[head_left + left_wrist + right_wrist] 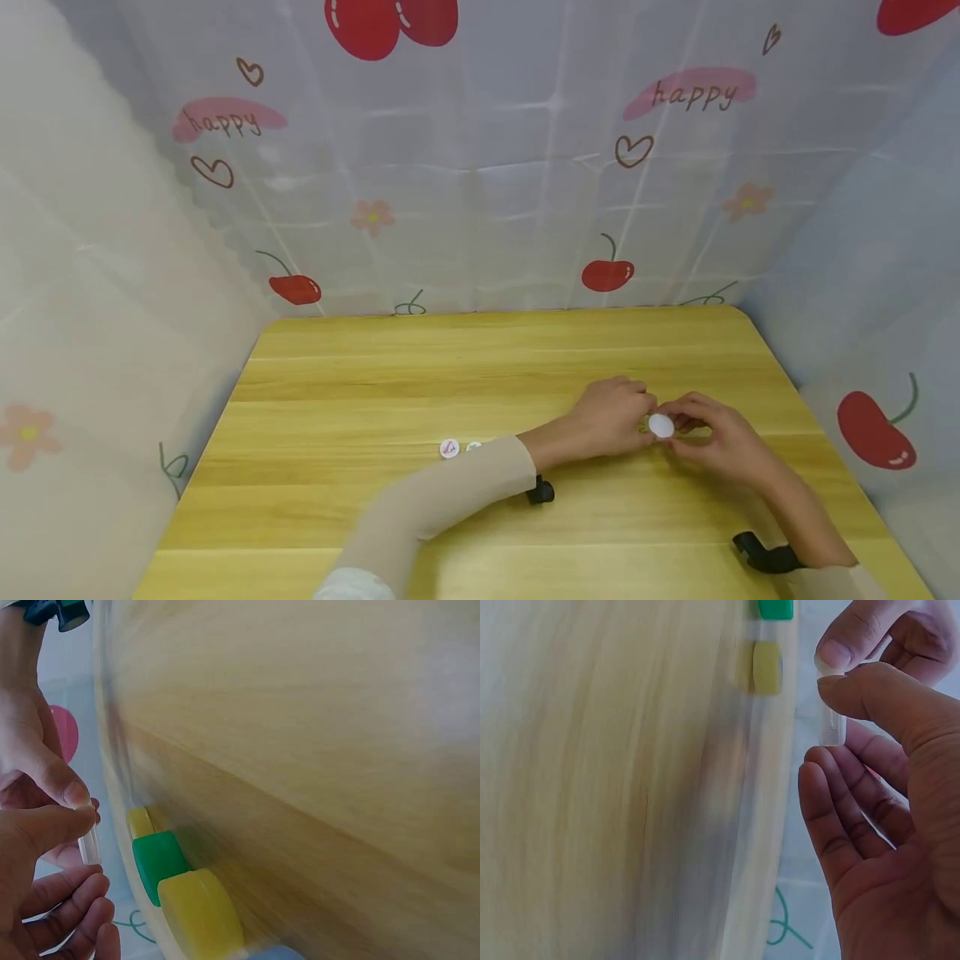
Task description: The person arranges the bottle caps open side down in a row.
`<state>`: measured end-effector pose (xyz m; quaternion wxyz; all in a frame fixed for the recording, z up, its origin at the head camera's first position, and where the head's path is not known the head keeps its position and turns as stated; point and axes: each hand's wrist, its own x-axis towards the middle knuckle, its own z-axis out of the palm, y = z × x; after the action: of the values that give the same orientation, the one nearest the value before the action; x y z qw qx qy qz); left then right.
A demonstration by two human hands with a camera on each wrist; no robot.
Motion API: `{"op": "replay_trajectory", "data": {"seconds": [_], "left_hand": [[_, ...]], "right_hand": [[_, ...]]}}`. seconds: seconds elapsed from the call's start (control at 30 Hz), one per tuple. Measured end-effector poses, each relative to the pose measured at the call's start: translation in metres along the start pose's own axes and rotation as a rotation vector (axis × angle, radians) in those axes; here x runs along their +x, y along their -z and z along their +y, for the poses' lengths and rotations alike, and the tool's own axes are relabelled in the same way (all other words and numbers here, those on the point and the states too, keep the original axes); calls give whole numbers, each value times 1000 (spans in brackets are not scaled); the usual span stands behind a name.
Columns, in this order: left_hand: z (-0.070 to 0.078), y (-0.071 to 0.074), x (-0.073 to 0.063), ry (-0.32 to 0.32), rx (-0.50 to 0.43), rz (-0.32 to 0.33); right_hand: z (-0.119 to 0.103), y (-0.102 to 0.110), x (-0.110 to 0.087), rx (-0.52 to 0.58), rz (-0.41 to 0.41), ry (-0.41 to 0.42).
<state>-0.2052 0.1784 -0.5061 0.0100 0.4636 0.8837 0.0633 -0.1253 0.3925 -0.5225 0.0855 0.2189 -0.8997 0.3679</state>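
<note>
Both hands meet over the right part of the table around a small white round cap (661, 426), its flat face turned to the head camera. Ribbing shows along the side of the cap (832, 729) in the right wrist view. My left hand (611, 418) pinches its edge with the thumb and fingers. From the other side, my right hand (716, 435) also pinches it, thumb close to the left thumb. Edge-on, the cap (90, 846) appears pale and translucent in the left wrist view. The fingers partly hide it.
Two small discs with printed white faces, one a printed disc (449, 448), lie by the left sleeve, which partly covers the other. The left wrist view shows a green round piece (160, 862) between two yellow ones, the larger yellow piece (201, 915) nearer. A patterned curtain (480, 192) stands behind the table.
</note>
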Motion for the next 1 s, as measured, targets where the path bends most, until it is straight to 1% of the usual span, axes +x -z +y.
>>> {"op": "replay_trajectory", "data": {"seconds": [0.27, 0.4, 0.53, 0.67, 0.8, 1.0], "left_hand": [[14, -7, 22, 5, 31, -55], [21, -10, 29, 20, 59, -90], [25, -12, 31, 41, 82, -118], [26, -16, 31, 53, 94, -125], [26, -19, 31, 74, 100, -134], [28, -20, 30, 85, 66, -135]], "right_hand": [[13, 10, -8, 41, -23, -39], [19, 13, -11, 65, -43, -51], [24, 13, -11, 44, -66, -42], [26, 12, -10, -5, -81, -21], [26, 11, -9, -23, -100, -7], [26, 9, -11, -25, -89, -15]]}}
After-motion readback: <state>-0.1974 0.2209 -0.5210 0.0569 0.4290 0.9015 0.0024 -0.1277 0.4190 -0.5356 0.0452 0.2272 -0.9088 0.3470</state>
